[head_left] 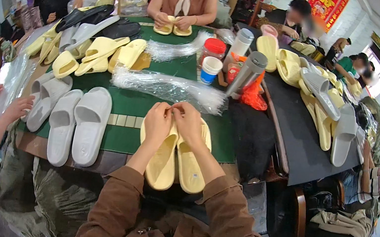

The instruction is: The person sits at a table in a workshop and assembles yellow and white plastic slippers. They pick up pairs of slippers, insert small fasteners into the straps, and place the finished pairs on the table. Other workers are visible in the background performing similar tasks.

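A pair of pale yellow slippers [160, 166] lies side by side at the table's near edge, heels toward me. Over the inner edges of their straps, my left hand [158, 120] and my right hand [188, 123] meet with fingertips pinched together. Whatever is between the fingers is too small to make out. Just beyond my hands lies a bundle of thin clear plastic strands [170, 89] in a plastic wrapper. To the left rests a pair of light grey slippers [90, 127], with another grey pair [47, 99] behind it, near another person's hand [18, 107].
Yellow and dark slippers [103, 49] pile up at the far left. A red-lidded jar [214, 49], a paper cup [211, 69] and a grey tumbler [249, 73] stand ahead on the right. Across the table, a person handles yellow slippers [172, 26]. A black table [292, 135] with more slippers adjoins at right.
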`<state>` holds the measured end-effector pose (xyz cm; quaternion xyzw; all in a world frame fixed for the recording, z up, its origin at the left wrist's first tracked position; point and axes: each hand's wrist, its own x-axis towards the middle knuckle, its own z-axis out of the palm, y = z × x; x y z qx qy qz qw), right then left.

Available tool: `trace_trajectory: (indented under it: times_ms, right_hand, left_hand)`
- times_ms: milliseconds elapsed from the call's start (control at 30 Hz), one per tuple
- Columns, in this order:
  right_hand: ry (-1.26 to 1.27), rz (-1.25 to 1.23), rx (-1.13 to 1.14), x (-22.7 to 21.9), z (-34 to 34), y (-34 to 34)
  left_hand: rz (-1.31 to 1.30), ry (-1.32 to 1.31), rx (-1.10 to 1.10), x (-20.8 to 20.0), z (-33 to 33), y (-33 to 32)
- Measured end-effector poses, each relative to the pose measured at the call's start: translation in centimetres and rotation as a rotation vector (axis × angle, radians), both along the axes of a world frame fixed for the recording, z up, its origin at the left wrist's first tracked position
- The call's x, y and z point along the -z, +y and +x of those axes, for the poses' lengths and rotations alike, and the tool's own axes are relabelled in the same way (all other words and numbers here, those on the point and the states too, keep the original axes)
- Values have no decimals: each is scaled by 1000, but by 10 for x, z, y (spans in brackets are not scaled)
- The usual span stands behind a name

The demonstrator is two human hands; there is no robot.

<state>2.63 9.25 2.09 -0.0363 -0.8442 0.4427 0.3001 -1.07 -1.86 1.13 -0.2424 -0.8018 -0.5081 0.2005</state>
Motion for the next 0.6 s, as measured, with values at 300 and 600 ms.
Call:
trace_trajectory:
  times_ms: [300, 600]
  right_hand:
    - [137, 100, 9, -60, 56, 51]
    - [204, 331, 740, -73, 177, 249]
  left_hand:
    - [-33, 1, 4, 0, -1, -2]
    - [-48, -60, 28, -5, 3, -2]
